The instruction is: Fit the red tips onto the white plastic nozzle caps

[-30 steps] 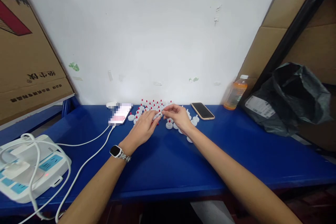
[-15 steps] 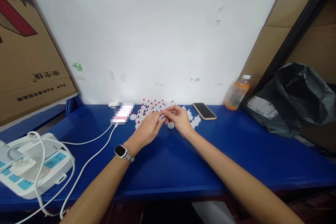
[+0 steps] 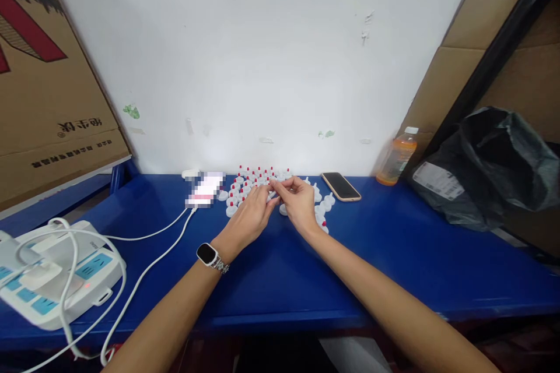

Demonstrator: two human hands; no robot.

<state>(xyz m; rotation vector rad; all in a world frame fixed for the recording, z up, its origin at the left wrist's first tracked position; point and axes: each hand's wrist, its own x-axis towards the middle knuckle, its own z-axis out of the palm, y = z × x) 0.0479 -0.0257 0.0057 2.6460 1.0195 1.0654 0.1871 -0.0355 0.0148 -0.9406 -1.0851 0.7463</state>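
My left hand (image 3: 251, 210) has its fingers closed on a small white nozzle cap (image 3: 272, 194) just above the table. My right hand (image 3: 301, 201) meets it there, thumb and finger pinched at the cap's tip; what they hold is too small to make out. Behind and left of the hands stand several white nozzle caps with red tips (image 3: 231, 210) on the blue table. On the right, several white nozzle caps without red tips (image 3: 326, 204) stand near my right wrist. One red-tipped cap (image 3: 324, 228) is partly hidden by that wrist.
A phone (image 3: 341, 186) lies behind on the right; another phone (image 3: 205, 189), blurred, is plugged in at left. A power strip (image 3: 94, 274) with looping white cables sits at far left. An orange drink bottle (image 3: 396, 157) and a black plastic bag (image 3: 472, 186) stand at right.
Both hands stay together over the caps, with small finger movements. My right wrist has shifted slightly left, uncovering a red-tipped cap beside it.
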